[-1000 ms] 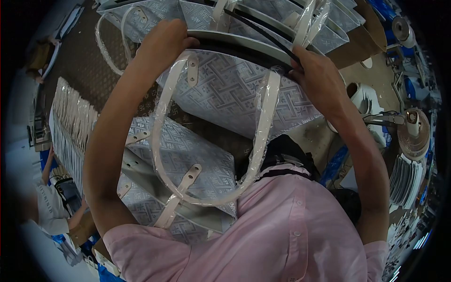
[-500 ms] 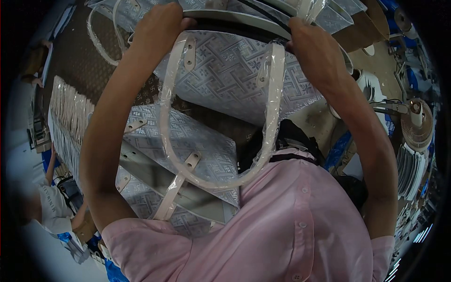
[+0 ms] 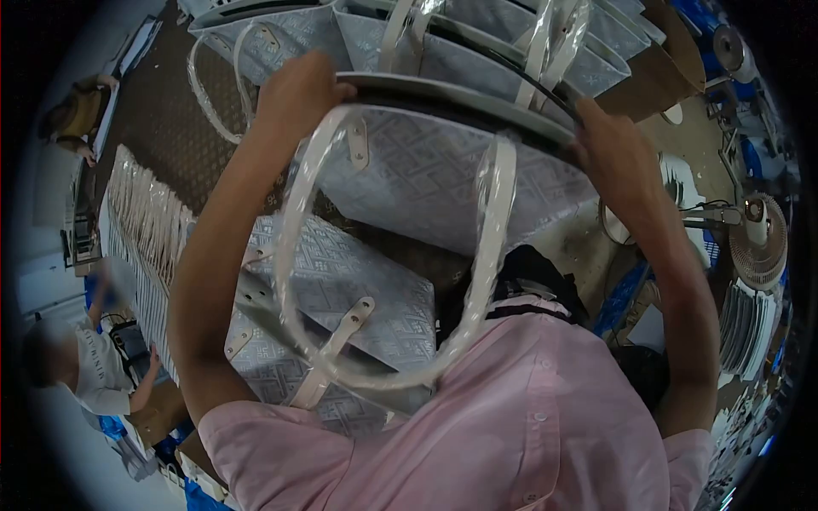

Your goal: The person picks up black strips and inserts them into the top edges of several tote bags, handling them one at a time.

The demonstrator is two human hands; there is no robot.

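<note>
Both hands grip the top rim of a silver-grey patterned tote bag (image 3: 434,175) held up in front of me. My left hand (image 3: 298,95) is closed on the rim's left end, and my right hand (image 3: 615,145) on its right end. Between them the dark edge of the bag's opening shows. A white handle (image 3: 294,230) wrapped in clear plastic loops down from the bag's near side. Below my left forearm another patterned tote bag (image 3: 388,268) lies tilted, with its own white handle strap (image 3: 341,332).
More tote bags (image 3: 285,43) stand at the back beside a cardboard box (image 3: 660,72). A stack of bags with many handles (image 3: 149,196) is at left. Two people, one in a white shirt (image 3: 106,366), are at the far left. At right stands a fan (image 3: 757,243) near stacked panels (image 3: 741,324).
My hands have spread slightly apart along the rim, the right one shifting rightward. The held bag, its handle and the surroundings sit lower in view; more bags show behind.
</note>
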